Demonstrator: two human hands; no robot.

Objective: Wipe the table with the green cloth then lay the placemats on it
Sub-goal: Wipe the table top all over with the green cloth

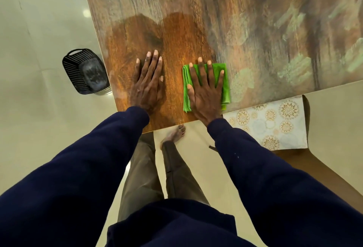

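Observation:
A folded green cloth [224,74] lies flat on the wooden table [255,21] near its front edge. My right hand [206,93] presses flat on top of the cloth, fingers spread. My left hand [148,82] rests palm down on the bare wood a little to the left, holding nothing. A pale placemat [275,125] with gold flower rings lies on a brown chair seat [318,160] just below the table's front edge, right of my right arm.
A black slatted bin [84,72] stands on the cream tiled floor left of the table's corner. The table's left edge [98,36] runs diagonally. My legs and a bare foot [174,135] are under the front edge.

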